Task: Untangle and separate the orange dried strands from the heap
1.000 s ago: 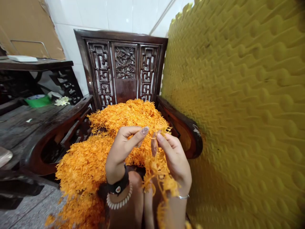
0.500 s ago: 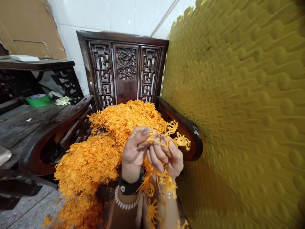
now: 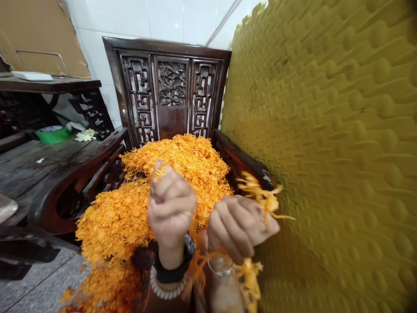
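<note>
One carved chair [image 3: 173,121] carries an orange heap [image 3: 189,158], spread from its back edge toward its near left corner, behind and left of both hands. The right hand [image 3: 241,224] curls around an orange strand [image 3: 269,201]; the left hand [image 3: 172,202] clenches an orange bit [image 3: 159,174]. Parting these seems underway, calling next for firm pinching.

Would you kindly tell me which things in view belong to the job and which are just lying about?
Belonging to the job:
left hand, closed on an orange bit
right hand, closed on orange stringy pieces
orange pile on the carved chair

Apparently just lying about:
green roll
cardboard
white flat object
yellow mat
</note>
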